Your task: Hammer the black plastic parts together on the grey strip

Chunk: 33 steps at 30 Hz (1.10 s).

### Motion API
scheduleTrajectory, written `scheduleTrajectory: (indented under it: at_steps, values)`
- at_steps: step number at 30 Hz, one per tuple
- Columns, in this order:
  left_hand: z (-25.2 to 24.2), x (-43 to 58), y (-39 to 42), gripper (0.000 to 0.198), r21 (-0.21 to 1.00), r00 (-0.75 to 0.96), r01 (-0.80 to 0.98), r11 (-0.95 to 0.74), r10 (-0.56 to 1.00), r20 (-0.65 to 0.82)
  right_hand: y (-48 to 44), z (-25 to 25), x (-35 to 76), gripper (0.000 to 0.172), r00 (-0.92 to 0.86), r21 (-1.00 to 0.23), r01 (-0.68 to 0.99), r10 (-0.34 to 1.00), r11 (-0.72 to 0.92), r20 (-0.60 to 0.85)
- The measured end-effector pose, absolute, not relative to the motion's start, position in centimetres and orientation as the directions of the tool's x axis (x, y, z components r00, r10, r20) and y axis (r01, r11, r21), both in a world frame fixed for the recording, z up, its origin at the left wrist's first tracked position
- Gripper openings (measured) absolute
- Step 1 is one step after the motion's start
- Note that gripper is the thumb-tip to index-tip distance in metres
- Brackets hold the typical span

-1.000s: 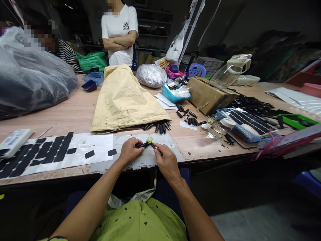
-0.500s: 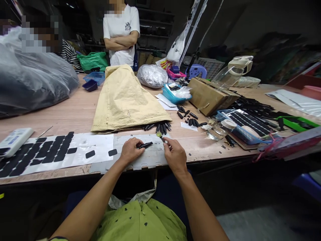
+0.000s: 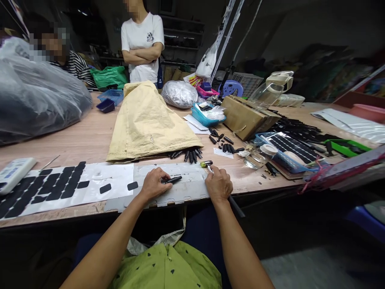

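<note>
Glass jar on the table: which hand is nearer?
Right. The right hand, gripping a tool, is left of the glass jar; the left hand, holding a black piece, farther left.

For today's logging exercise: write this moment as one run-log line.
left hand: holding black part on grey sheet | right hand: gripping small hammer, head apart from part

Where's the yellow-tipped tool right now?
Head view, right of centre: the yellow-tipped tool is gripped in the right hand, its head just short of the black pieces spilling from the tan sack.
</note>
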<state>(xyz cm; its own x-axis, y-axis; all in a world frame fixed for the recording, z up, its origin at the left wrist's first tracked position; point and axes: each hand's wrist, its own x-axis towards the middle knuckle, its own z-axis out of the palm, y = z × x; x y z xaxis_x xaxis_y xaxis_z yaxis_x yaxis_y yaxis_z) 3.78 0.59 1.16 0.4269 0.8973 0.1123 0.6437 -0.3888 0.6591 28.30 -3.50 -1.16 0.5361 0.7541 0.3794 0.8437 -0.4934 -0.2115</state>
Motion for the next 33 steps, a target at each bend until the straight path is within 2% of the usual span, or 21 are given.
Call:
scheduleTrajectory:
  at_steps: [9,16,18,21,24,26,30,33]
  values:
    - [2.4,0.6,-2.7,0.018,0.703,0.639,0.558,-0.441,0.769,-0.025,-3.5,-1.2,28.3,0.033,0.534,-0.207,0.845,0.75,-0.494,0.391]
    - [1.2,-0.2,-5.9,0.021,0.581,0.654,0.626,-0.519,0.756,-0.029,-3.5,-0.9,28.1,0.033,0.538,-0.224,0.842,0.747,-0.49,0.391]
    - [1.5,0.0,-6.1,0.022,0.589,0.652,0.625,-0.512,0.757,-0.035,-3.5,-1.0,28.2,0.034,0.535,-0.219,0.844,0.745,-0.489,0.399]
    - [2.3,0.9,-5.4,0.014,0.662,0.619,0.594,-0.457,0.786,-0.013,-3.5,-1.2,28.3,0.034,0.523,-0.207,0.851,0.745,-0.482,0.414]
    - [3.1,2.9,-3.1,0.009,0.691,0.505,0.582,-0.428,0.857,0.105,-3.4,-1.3,28.3,0.033,0.513,-0.2,0.857,0.747,-0.475,0.423]
    - [3.4,4.9,-0.9,0.017,0.666,0.42,0.622,-0.413,0.893,0.161,-3.4,-1.3,28.3,0.033,0.513,-0.201,0.857,0.749,-0.475,0.419]
    - [3.4,9.0,4.3,0.038,0.582,0.312,0.755,-0.302,0.946,0.085,-3.4,-1.3,28.4,0.034,0.511,-0.198,0.858,0.753,-0.473,0.414]
    - [3.2,11.5,7.3,0.038,0.491,0.292,0.823,-0.286,0.954,0.067,-3.4,-1.4,28.4,0.034,0.507,-0.198,0.861,0.756,-0.468,0.414]
